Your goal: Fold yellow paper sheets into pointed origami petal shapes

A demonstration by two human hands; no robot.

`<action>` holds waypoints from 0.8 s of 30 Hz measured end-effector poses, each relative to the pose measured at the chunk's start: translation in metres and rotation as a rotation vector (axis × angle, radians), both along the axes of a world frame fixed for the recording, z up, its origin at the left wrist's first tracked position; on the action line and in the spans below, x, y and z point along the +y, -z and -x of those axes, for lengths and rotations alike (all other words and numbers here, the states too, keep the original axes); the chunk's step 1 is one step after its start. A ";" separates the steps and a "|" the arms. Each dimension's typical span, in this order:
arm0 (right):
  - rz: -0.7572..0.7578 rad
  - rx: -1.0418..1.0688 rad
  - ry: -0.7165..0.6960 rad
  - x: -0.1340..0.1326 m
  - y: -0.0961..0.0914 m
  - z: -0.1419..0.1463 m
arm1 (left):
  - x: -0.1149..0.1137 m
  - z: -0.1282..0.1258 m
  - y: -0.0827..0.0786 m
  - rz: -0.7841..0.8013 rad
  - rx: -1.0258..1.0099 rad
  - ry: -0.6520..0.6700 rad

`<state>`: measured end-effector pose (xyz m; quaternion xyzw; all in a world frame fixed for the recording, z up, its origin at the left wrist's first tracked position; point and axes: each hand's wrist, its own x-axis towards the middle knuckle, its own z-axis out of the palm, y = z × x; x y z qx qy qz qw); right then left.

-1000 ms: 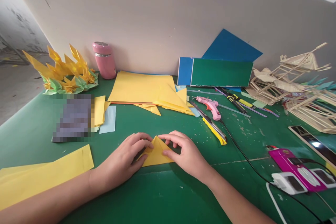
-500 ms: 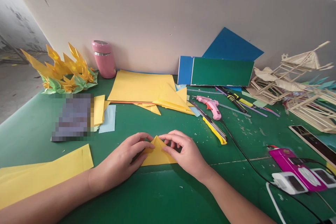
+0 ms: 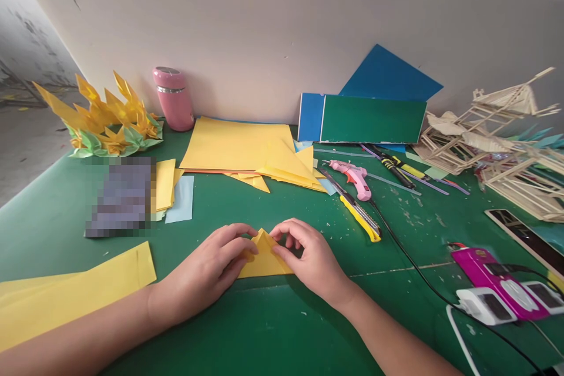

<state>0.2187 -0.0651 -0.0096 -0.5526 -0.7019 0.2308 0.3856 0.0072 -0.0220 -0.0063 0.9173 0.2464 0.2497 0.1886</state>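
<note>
A small folded sheet of yellow paper (image 3: 264,261) lies on the green table in front of me, its peak pointing away and its straight edge toward me. My left hand (image 3: 220,258) pinches its left side, thumb and fingers bent around the slanted edge. On the opposite slope, my right hand (image 3: 311,255) grips the paper between thumb and curled fingers. Creases run down from the peak. Both hands partly cover the paper's sides. Long yellow paper strips (image 3: 101,282) lie beside and under my left forearm.
Behind my hands is a stack of yellow sheets (image 3: 233,144). A yellow utility knife (image 3: 361,217) and a pink glue gun (image 3: 352,176) with a black cord lie right. A pink flask (image 3: 174,100), a paper-flower ring (image 3: 114,123), a stick model (image 3: 489,135) and a magenta power strip (image 3: 497,282) stand around.
My right fingertips have shifted slightly away from the paper's peak. The left hand stays almost in place, and the folded paper has barely moved.
</note>
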 end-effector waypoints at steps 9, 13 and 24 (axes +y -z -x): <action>-0.005 -0.027 -0.007 0.000 0.002 0.001 | 0.000 0.000 0.002 -0.040 -0.005 0.016; -0.090 -0.073 -0.064 -0.002 0.003 0.000 | 0.000 -0.001 -0.003 -0.036 0.053 0.042; -0.379 -0.315 -0.180 -0.005 0.007 -0.006 | -0.002 0.001 -0.011 -0.041 0.138 0.083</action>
